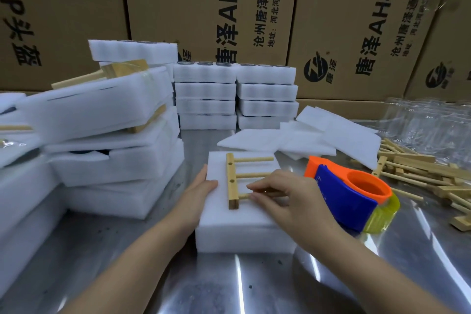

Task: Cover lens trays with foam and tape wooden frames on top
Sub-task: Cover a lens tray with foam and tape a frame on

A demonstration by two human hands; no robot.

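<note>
Tape dispenser [351, 196] waits beside the right hand [283, 194], which pinches a rung of the wooden frame [233, 181], likely to centre it; the flat left hand [201, 186] steadies the foam-covered tray [242, 234].

Head-worn camera looks forward and down, close over table [229, 288].

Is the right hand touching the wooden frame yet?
Touching. In the head view the right hand pinches the nearest dowel of the wooden frame between fingertips and thumb.
</note>
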